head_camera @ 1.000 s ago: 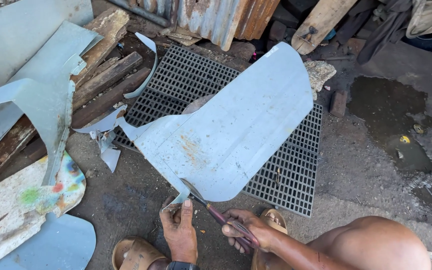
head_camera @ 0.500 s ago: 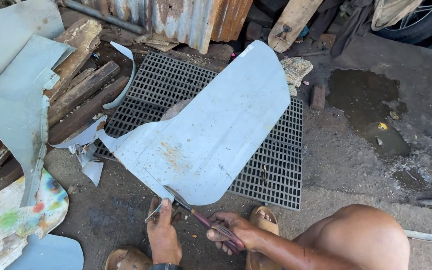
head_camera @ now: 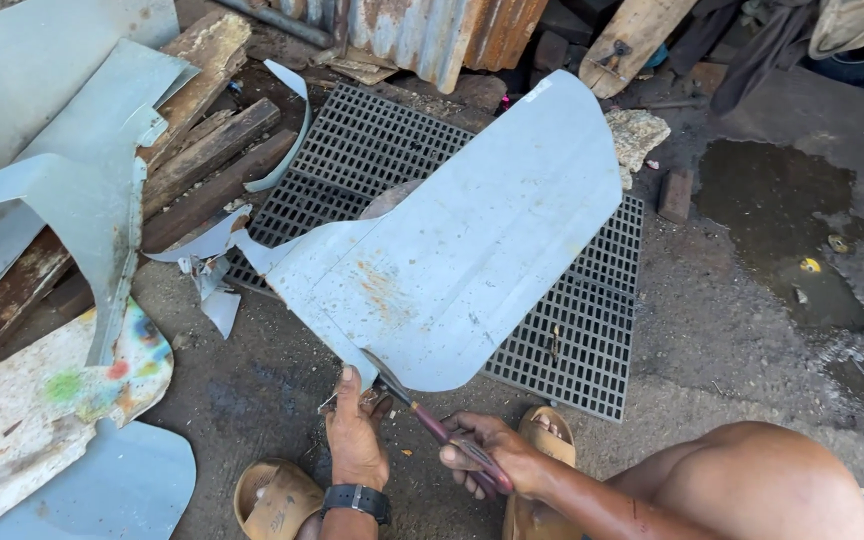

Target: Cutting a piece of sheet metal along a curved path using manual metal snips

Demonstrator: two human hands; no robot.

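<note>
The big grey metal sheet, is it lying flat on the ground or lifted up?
Lifted and tilted. The left hand holds the metal sheet by its near corner; its far end rises over the black grate.

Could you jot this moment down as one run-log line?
left hand: grips metal sheet edge | right hand: works snips at sheet | under: black grate

The snips' blades vanish under the large grey curved metal sheet (head_camera: 462,250), which also hides much of the black plastic floor grate (head_camera: 572,340).
</note>
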